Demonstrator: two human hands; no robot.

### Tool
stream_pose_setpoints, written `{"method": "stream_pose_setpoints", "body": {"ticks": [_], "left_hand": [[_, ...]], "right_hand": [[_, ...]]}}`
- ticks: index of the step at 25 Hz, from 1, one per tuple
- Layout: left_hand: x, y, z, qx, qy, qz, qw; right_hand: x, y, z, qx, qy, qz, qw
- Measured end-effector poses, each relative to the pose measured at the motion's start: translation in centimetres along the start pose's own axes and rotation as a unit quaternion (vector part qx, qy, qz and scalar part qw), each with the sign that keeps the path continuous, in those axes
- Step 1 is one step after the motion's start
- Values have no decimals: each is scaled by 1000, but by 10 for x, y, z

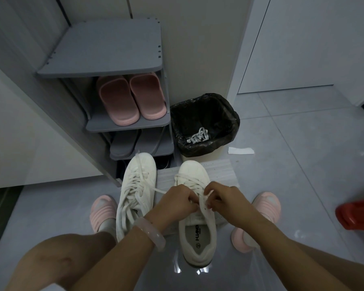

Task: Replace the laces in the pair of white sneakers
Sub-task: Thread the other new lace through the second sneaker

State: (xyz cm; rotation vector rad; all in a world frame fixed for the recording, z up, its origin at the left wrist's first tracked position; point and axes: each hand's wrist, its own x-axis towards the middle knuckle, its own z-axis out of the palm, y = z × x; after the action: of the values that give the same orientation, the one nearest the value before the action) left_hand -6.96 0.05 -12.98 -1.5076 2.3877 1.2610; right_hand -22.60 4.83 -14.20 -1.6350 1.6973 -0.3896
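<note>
Two white sneakers stand on the grey floor in front of me, toes pointing away. The left sneaker (137, 190) is laced, its lace ends loose. Over the right sneaker (198, 234) both hands work at the upper eyelets. My left hand (174, 203) is curled and pinches the white lace (203, 203) near the tongue. My right hand (223, 198) pinches the other strand of that lace just beside it. One lace end runs left across toward the other sneaker. A bundle of old white laces (198, 136) lies in the bin.
A grey shoe rack (105, 53) stands ahead with pink slippers (132, 99) and grey slippers on its shelves. A bin with a black liner (204, 122) sits right of it. White paper scrap (241, 151) lies on the floor. A red object (357, 213) is at right. My feet wear pink slippers.
</note>
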Motion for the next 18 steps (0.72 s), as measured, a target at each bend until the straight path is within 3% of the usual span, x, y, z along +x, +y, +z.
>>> {"method": "stream_pose_setpoints", "body": {"ticks": [4,6,9,10,13,15,17,18], "left_hand": [[2,-2,5,-26,12,-11,1000],[2,-4,12,-51,18,-19,998],[4,-6,19,-55,49,-22,997],[3,-5,20,-40,59,-21,997],[2,0,24,-17,57,-2,998],[-2,5,17,-34,50,-2,998],[-4,7,-8,-129,69,-28,989],[-7,8,-27,-226,92,-45,969]], "right_hand": [[1,3,8,-45,29,25,998],[0,1,9,-116,12,-6,993],[0,-4,4,-208,84,-123,967],[0,-6,3,-205,92,-120,967],[-4,0,7,-221,-61,-26,973],[-3,4,5,-233,-95,4,968],[0,3,1,-215,-95,18,972],[1,1,-1,-214,-99,26,971]]}}
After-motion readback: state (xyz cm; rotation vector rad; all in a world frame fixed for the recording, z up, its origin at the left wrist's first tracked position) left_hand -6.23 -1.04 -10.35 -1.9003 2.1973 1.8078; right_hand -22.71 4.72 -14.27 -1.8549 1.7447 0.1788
